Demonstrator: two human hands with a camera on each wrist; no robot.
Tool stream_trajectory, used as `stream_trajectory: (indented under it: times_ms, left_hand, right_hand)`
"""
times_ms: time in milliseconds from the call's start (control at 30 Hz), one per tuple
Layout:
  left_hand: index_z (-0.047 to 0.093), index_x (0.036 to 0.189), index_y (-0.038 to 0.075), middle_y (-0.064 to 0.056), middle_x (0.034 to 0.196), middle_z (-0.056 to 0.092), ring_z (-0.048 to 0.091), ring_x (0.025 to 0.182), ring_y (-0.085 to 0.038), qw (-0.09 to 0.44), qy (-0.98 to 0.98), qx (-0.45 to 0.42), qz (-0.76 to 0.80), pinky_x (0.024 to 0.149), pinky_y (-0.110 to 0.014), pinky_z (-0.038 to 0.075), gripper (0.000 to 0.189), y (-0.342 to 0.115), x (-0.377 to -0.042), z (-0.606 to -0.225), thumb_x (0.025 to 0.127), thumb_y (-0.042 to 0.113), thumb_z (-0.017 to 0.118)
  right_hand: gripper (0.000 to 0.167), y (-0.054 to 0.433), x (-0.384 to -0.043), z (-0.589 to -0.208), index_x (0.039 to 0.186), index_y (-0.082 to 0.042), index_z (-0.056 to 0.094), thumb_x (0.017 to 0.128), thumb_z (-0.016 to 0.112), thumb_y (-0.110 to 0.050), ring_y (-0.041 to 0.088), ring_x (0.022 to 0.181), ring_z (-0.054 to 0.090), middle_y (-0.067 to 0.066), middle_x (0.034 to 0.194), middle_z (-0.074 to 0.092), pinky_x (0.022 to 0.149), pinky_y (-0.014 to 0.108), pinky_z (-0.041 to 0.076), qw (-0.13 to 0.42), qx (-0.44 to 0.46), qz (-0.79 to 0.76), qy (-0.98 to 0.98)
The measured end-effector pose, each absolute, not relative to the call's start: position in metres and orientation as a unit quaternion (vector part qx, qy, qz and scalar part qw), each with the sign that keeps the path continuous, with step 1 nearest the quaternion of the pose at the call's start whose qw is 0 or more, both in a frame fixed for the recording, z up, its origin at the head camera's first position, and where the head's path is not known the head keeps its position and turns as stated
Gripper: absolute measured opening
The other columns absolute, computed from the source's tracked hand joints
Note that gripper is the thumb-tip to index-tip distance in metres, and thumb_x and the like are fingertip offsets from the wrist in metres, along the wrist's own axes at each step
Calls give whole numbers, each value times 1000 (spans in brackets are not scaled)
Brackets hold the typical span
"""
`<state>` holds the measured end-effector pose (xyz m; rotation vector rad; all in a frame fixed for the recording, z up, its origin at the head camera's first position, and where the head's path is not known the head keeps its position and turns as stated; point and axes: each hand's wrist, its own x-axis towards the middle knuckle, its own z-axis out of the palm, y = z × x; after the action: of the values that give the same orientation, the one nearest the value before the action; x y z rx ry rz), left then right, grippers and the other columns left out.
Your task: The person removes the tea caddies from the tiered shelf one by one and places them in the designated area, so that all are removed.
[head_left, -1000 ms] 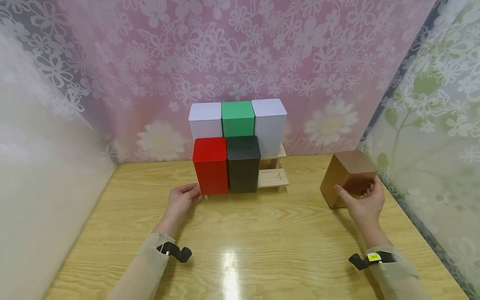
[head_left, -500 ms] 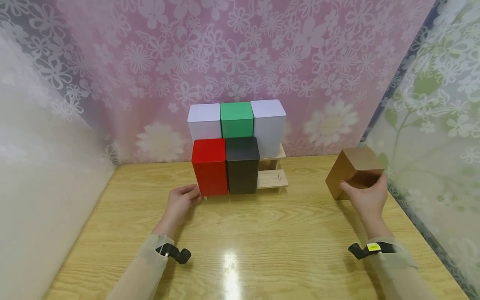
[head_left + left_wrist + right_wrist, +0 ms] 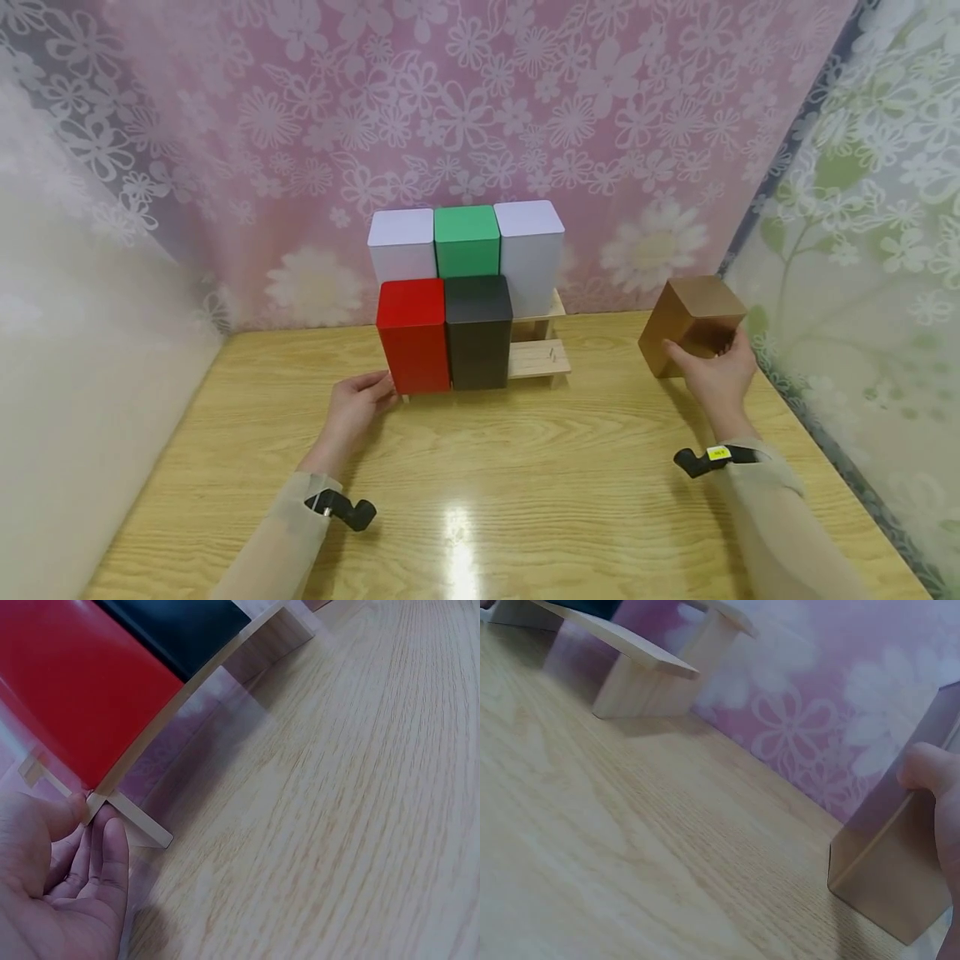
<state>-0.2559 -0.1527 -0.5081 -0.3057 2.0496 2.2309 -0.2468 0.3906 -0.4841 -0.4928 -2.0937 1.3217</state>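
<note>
A two-step wooden rack (image 3: 542, 358) stands near the back, with a red box (image 3: 415, 337) and a black box (image 3: 478, 333) on its lower step. On the upper step are a green box (image 3: 467, 237) and two white boxes, one at the right end (image 3: 531, 258). My left hand (image 3: 358, 404) pinches the left end of the lower step, thumb above and fingers beneath, as the left wrist view shows. At the right, my right hand (image 3: 716, 375) grips a brown box (image 3: 678, 329), which is tilted. Whether its base touches the table cannot be told.
The wood-grain table (image 3: 525, 483) is bounded at the back by a pink flowered curtain (image 3: 465, 108). A pale flowered panel (image 3: 862, 275) rises along the right, and a whitish panel (image 3: 82, 350) along the left. The lower step's right part (image 3: 536, 360) bears a small metal-looking piece.
The brown box in my right hand has moved toward the back and a little left, after tilting. My left hand has stayed at the rack's end. The head view has shifted slightly.
</note>
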Motion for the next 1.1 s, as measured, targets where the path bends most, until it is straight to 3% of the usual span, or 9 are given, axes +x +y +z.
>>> stream_trajectory:
  times_ms: [133, 367, 533, 800, 1100]
  left_hand:
    - [63, 136, -12, -21, 126, 68, 72, 96, -12, 49, 674, -100, 730, 89, -27, 63, 37, -154, -256, -506, 105, 7, 68]
    - [63, 136, -13, -21, 125, 69, 72, 95, -13, 47, 675, -103, 729, 91, -29, 63, 37, -155, -256, -506, 106, 6, 67]
    - [63, 135, -14, -20, 121, 70, 71, 93, -13, 44, 674, -102, 730, 89, -28, 64, 35, -156, -254, -507, 106, 5, 67]
    - [64, 134, -13, -19, 121, 71, 72, 94, -14, 52, 674, -99, 730, 90, -29, 64, 35, -157, -254, -513, 105, 5, 67]
    - [64, 135, -12, -22, 125, 70, 72, 97, -15, 49, 678, -95, 727, 90, -29, 64, 36, -154, -254, -507, 105, 6, 68]
  right_hand:
    - [71, 394, -261, -488, 137, -22, 58, 79, 97, -28, 15, 112, 53, -9, 122, 57, 91, 25, 48, 312, -173, 505, -786]
    - [66, 394, -279, -492, 133, -11, 64, 77, 98, -19, 18, 105, 56, -2, 116, 61, 85, 26, 49, 345, -137, 504, -780]
    - [68, 401, -290, -498, 134, -14, 62, 77, 98, -28, 15, 105, 55, -3, 115, 61, 84, 22, 47, 334, -141, 489, -793]
    - [71, 411, -298, -504, 138, -18, 61, 78, 98, -28, 10, 106, 56, -6, 121, 60, 87, 22, 49, 318, -150, 494, -795]
    - [75, 416, -300, -501, 144, -17, 58, 80, 96, -31, 16, 111, 55, -2, 127, 59, 88, 23, 47, 310, -152, 487, -802]
